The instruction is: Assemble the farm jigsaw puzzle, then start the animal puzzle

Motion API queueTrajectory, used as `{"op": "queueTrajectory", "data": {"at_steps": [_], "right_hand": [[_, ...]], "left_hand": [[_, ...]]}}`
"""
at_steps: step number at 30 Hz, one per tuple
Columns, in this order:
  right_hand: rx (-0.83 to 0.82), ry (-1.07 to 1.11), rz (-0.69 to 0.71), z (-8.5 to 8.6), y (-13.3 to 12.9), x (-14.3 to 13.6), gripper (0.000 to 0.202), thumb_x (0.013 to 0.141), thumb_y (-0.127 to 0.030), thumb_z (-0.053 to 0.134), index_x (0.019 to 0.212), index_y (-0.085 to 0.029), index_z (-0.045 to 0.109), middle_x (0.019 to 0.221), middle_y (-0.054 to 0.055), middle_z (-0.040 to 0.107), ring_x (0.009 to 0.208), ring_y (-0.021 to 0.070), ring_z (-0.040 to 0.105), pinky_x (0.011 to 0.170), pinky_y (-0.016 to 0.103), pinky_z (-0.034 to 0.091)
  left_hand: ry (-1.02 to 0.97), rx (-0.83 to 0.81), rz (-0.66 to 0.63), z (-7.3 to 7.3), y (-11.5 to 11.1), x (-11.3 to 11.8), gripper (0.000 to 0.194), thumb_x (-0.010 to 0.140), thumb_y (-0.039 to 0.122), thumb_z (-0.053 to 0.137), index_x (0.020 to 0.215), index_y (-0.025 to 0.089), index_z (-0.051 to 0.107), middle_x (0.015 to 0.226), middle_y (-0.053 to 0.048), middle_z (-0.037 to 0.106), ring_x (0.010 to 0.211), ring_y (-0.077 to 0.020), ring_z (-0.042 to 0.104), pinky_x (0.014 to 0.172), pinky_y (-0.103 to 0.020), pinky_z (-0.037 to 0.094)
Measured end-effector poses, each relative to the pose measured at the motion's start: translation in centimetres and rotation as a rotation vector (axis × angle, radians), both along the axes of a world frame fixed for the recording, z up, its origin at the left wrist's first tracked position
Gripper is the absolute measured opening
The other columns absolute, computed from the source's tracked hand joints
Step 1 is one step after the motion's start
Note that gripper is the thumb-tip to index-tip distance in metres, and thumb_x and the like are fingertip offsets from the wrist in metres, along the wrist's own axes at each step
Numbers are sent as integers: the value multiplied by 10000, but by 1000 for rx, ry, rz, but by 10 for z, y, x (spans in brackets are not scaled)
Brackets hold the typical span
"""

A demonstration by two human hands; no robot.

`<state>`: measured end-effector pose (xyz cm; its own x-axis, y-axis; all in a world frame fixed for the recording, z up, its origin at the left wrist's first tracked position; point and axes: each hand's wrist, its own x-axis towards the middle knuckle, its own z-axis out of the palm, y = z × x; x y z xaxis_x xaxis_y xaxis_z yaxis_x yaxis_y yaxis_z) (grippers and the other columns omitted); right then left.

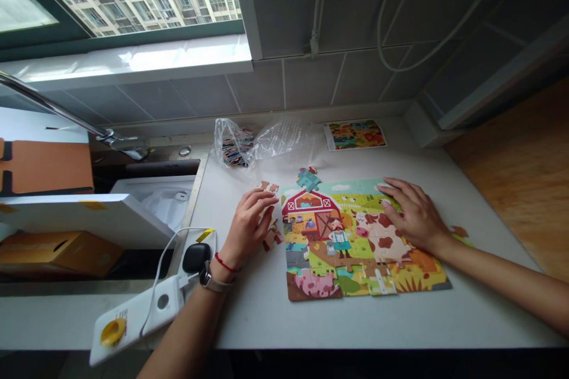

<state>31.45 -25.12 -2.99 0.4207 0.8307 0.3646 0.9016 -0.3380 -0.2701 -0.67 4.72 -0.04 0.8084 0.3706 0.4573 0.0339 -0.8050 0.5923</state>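
Note:
A farm jigsaw puzzle (311, 254) lies on the white counter, showing a barn, a farmer, a cow and a pig. My right hand (413, 213) rests on its upper right part, fingers stretched out and spread, covering part of the cow's side. Beside the puzzle's left edge is my left hand (251, 222). Its fingers are bent and loosely apart from the thumb, with nothing visible between them. Loose brown-and-white puzzle pieces (272, 238) lie near its fingers, partly hidden by them. Blue puzzle pieces (308, 180) overlap the top edge above the barn.
Behind the puzzle sit a clear plastic bag (284, 142) with pieces inside and a small picture card (358, 134). More pieces (460, 231) show beside my right forearm. At left are a sink (155, 189), a white power strip (137, 320) with a cable, and boxes (57, 254).

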Motion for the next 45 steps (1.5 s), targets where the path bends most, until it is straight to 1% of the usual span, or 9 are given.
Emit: {"op": "queueTrajectory", "data": {"at_steps": [9,15,20,23,26,29,34,41,45], "right_hand": [[7,-13,12,-3,-1,4,371,1024,-359,541,1337,-267,719,1393,124,707,1255,348,660,1062,540,546],[-56,-151,53,-3,1,2,377,1028,-281,484,1338,-229,690,1350,155,723,1244,359,653,1039,549,550],[-289,-223,64,36,19,-7,283,923,-171,534,1122,-214,730,1224,185,742,1106,366,668,897,501,547],[-390,-91,50,65,53,-18,149,901,-167,586,894,-218,726,1045,180,740,1031,363,658,900,495,504],[-384,-39,74,78,101,-36,164,970,-267,594,992,-228,752,1117,158,743,1090,349,658,931,465,504],[-369,62,76,73,147,-55,327,1005,-452,628,1225,-236,735,1242,134,730,1151,316,675,970,419,521],[-349,230,-27,52,189,-69,642,828,-580,814,1309,-165,716,1298,199,702,1176,379,693,997,468,536],[-194,529,-66,39,198,-54,505,673,-344,893,1137,-198,754,1081,92,787,1016,279,730,926,383,548],[-109,743,-31,47,191,-45,429,647,-444,894,958,-189,745,915,55,784,838,228,710,792,346,550]], "left_hand": [[-5,-13,30,-9,3,2,207,1050,167,573,1173,221,730,1176,-102,754,1188,-271,662,1050,-510,573],[-54,-28,53,-17,5,4,195,1014,145,593,1104,222,747,1145,-89,767,1135,-253,691,1026,-472,588],[-86,-35,59,-20,8,3,192,1001,134,595,1081,211,752,1133,-88,774,1114,-249,707,1006,-444,590],[-97,-41,41,-20,8,3,206,990,119,581,1060,205,755,1103,-85,783,1063,-237,726,963,-410,598],[-102,-52,21,-21,6,4,203,981,120,585,1043,204,759,1059,-76,788,1004,-222,735,924,-380,604],[-104,-71,7,-22,5,5,197,976,121,592,1034,205,761,1015,-62,786,951,-203,734,892,-349,606],[-112,-99,2,-22,4,5,199,969,105,585,1015,194,757,972,-50,786,886,-176,733,839,-304,597],[-92,-120,1,-15,1,4,205,965,87,579,1001,181,757,953,-49,797,849,-160,744,788,-265,582],[-86,-136,3,-16,1,4,200,973,94,582,1009,182,759,964,-51,804,851,-159,750,792,-269,583]]}}
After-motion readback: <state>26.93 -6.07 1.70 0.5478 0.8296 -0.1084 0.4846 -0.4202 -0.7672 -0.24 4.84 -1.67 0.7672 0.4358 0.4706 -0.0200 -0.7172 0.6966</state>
